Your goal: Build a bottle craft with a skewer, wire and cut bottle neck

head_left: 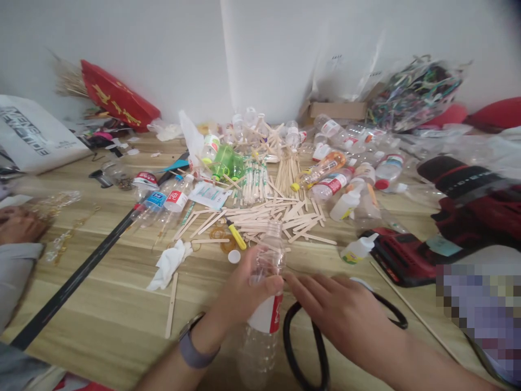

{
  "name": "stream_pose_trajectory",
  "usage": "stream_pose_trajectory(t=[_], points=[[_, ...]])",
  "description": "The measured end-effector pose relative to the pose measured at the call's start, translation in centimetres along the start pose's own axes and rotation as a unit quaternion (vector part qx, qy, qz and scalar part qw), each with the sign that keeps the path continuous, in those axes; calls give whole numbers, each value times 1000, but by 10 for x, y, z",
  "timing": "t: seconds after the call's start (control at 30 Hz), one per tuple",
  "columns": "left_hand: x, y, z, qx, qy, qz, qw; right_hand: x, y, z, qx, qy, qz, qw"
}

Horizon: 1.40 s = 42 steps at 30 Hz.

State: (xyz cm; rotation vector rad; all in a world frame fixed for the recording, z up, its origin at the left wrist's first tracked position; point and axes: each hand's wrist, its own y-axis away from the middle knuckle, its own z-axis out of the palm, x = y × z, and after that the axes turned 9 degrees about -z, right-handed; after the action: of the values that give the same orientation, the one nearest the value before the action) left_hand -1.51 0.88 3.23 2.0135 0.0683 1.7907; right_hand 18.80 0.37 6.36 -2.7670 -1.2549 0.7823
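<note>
My left hand (250, 288) is wrapped round a clear plastic bottle (264, 326) with a red and white label, gripping it near its shoulder. The bottle's open neck points away from me. Beside it, my right hand (334, 304) has its fingers stretched out, the fingertips close to the bottle's side; I cannot tell whether they touch it. Black scissors handles (325, 353) show to the left of and beyond my right hand, which covers the middle of them. A white bottle cap (234, 256) and a yellow-handled tool (236, 234) lie past my left hand.
Wooden craft sticks (260, 217) lie spread across the table's middle. Empty bottles (334, 184) crowd behind. At right are a glue bottle (358, 248) and a red power drill (480, 212). Another person's hand (20, 224) rests at left, near a long black strip (81, 277).
</note>
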Motion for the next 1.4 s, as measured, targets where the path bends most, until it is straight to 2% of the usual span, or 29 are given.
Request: stream_pose_trajectory(t=[0.03, 0.07, 0.13, 0.17, 0.2, 0.23, 0.27, 0.3, 0.37, 0.43, 0.47, 0.53, 0.6, 0.63, 0.67, 0.77, 0.8, 0.83, 0.9, 1.0, 1.03, 1.1, 1.17, 1.2, 1.23, 1.3, 1.37, 1.4], points=[[0, 0, 0, 2, -2, 5, 1000, 1, 1, 0, 1, 47, -39, 998], [0, -1, -1, 5, -6, 10, 1000, 1, 0, 0, 0, 49, -38, 998], [-1, 0, -1, 8, -12, 21, 1000, 0, -4, 2, -19, -82, 63, 994], [-1, 1, -1, 12, -14, 25, 1000, -1, -6, 3, -39, -191, 138, 971], [-1, 2, -1, 15, -19, 28, 999, -2, -9, 3, -58, -290, 205, 933], [-1, 2, -1, 19, -24, 28, 999, -2, -10, 3, -68, -350, 247, 901], [0, 3, -1, 20, -26, 24, 999, -3, -11, 2, -71, -355, 249, 898], [0, 3, 0, 19, -24, 18, 999, -3, -11, 1, -66, -314, 220, 921], [1, 2, 0, 10, -13, 1, 1000, -2, -9, -1, -38, -156, 123, 979], [1, 1, 0, 9, -7, -7, 1000, 0, -7, -2, -37, -41, 53, 997], [2, 0, 0, 12, -11, -4, 1000, 0, -7, -2, -44, -38, 52, 997], [2, 1, 0, 20, -23, 10, 999, 0, -9, 0, -57, -125, 116, 984], [1, 2, 0, 25, -30, 23, 999, 0, -12, 2, -78, -284, 218, 930], [1, 2, 0, 27, -29, 24, 999, 0, -12, 3, -80, -332, 246, 907], [1, 2, 0, 26, -26, 20, 999, 0, -13, 2, -76, -332, 239, 909], [-1, 0, -1, 8, -10, -5, 1000, 2, -10, 0, -32, -147, 89, 985], [-1, -1, -1, 3, -8, -13, 1000, 3, -10, 0, -24, -101, 52, 993], [-1, -2, -1, 0, -9, -17, 1000, 3, -9, 0, -22, -90, 42, 995], [-1, -2, -1, 3, -15, -11, 1000, 3, -10, 2, -26, -138, 79, 987], [1, 0, 0, 16, -22, 8, 1000, 2, -13, 7, -76, -282, 188, 938], [2, 1, 0, 18, -24, 8, 1000, 2, -13, 8, -83, -291, 199, 932], [2, 1, 1, 14, -24, -2, 1000, 3, -12, 7, -67, -235, 165, 955], [1, 1, 1, 8, -24, -13, 1000, 5, -10, 6, -35, -108, 76, 991], [1, 1, 1, 7, -24, -17, 1000, 5, -10, 5, -36, -69, 43, 996], [0, 1, 1, 9, -27, -19, 999, 5, -10, 5, -41, -64, 42, 996], [-1, 1, 1, 19, -30, -18, 999, 5, -12, 7, -58, -156, 124, 978], [-1, 0, 1, 26, -27, -8, 999, 4, -14, 9, -81, -314, 241, 914], [-1, 0, 2, 27, -25, -5, 999, 3, -14, 9, -85, -349, 263, 895]])
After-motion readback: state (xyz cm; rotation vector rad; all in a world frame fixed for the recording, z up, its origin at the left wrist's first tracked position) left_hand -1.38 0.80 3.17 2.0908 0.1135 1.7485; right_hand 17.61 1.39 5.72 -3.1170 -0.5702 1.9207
